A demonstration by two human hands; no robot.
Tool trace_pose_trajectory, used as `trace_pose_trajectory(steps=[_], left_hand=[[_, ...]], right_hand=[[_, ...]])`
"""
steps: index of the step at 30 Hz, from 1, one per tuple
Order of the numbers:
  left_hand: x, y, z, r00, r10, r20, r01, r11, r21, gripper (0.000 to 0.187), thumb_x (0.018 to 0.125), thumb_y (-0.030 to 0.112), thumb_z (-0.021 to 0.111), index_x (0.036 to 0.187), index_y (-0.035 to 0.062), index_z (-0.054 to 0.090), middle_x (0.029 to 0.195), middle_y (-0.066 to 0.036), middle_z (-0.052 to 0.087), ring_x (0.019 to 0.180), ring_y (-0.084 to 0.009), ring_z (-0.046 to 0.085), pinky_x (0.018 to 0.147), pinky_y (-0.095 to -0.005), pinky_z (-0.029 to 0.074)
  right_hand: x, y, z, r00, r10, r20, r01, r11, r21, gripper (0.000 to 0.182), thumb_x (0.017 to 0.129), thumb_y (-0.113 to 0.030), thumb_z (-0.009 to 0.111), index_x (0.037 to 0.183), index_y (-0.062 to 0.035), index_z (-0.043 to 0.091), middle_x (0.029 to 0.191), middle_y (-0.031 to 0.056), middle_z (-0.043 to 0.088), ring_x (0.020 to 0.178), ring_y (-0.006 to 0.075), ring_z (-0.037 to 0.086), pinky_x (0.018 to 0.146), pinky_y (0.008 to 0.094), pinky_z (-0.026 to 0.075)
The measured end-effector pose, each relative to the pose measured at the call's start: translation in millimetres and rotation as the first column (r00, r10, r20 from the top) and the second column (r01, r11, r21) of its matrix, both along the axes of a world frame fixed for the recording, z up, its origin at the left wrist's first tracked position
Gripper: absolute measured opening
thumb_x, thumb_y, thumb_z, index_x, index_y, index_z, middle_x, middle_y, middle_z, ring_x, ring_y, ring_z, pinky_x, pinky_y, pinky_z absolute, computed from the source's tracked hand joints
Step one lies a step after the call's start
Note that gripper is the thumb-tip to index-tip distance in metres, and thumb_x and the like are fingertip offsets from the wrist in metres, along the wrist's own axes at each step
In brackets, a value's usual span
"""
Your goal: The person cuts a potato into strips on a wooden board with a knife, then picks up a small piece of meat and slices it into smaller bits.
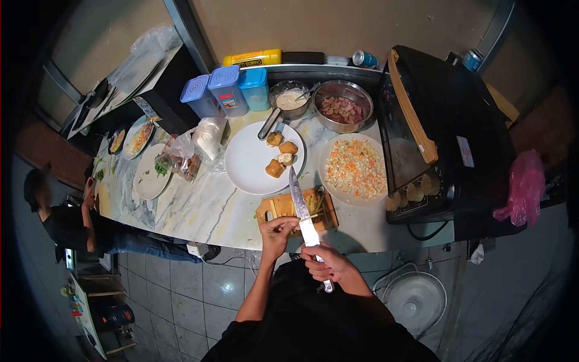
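My right hand (332, 265) is wrapped round the white handle of a kitchen knife (297, 196), its blade pointing away from me and marked with residue. Close beside the blade, my left hand (277, 235) is closed in a pinch, with a thin pale food strip (310, 217) at its fingertips, lying across the knife. Under the knife is a wooden cutting board (263, 211) bearing several pale cut strips (318, 205). Beyond the board, a white plate (244, 163) holds several browned pieces (275, 168) and a grey-handled utensil (269, 124).
A plate of diced vegetables (354, 169) sits right of the board, near a black oven (449, 133). Behind are a steel bowl of meat (342, 107), a bowl of pale batter (291, 99) and lidded containers (226, 90). Another person (72, 223) stands at the far left.
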State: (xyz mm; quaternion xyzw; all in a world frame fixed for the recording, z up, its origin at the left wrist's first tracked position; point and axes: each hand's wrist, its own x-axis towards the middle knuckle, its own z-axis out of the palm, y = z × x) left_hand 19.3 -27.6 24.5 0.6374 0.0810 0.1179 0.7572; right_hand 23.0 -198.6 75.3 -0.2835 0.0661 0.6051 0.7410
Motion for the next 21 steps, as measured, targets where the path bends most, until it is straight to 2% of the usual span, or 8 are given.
trace_pose_trajectory(steps=[3, 9, 21], left_hand=[[0, 2, -4, 0.998, -0.064, -0.01, 0.064, 0.998, -0.003, 0.009, 0.084, 0.002, 0.063, 0.09, -0.0043, 0.067, 0.081, -0.01, 0.068, 0.072, -0.0141, 0.065, 0.068, -0.0255, 0.054], [0, 6, -3, 0.995, -0.101, -0.026, 0.101, 0.995, 0.011, 0.01, 0.084, 0.001, 0.063, 0.09, -0.005, 0.067, 0.08, -0.012, 0.068, 0.07, -0.0148, 0.066, 0.068, -0.0261, 0.055], [-4, -8, -2, 0.993, -0.026, -0.112, 0.023, 0.999, -0.028, 0.015, 0.086, 0.002, 0.061, 0.098, -0.0047, 0.066, 0.089, -0.012, 0.068, 0.078, -0.015, 0.065, 0.074, -0.0281, 0.056]], right_hand=[[0, -2, -5, 1.0, 0.012, -0.018, -0.011, 1.0, 0.025, 0.026, 0.092, -0.023, 0.047, 0.071, -0.0097, 0.042, 0.042, -0.0058, 0.026, 0.029, 0.0038, 0.021, 0.028, 0.0217, 0.017], [-1, -1, -12, 0.998, 0.041, -0.049, -0.039, 0.998, 0.05, 0.026, 0.093, -0.024, 0.044, 0.071, -0.0103, 0.042, 0.042, -0.0065, 0.026, 0.029, 0.0036, 0.02, 0.027, 0.0218, 0.017], [5, 2, -14, 0.996, -0.01, -0.09, 0.016, 0.997, 0.07, 0.026, 0.095, -0.024, 0.043, 0.072, -0.0109, 0.043, 0.041, -0.0067, 0.026, 0.028, 0.004, 0.019, 0.027, 0.0219, 0.017]])
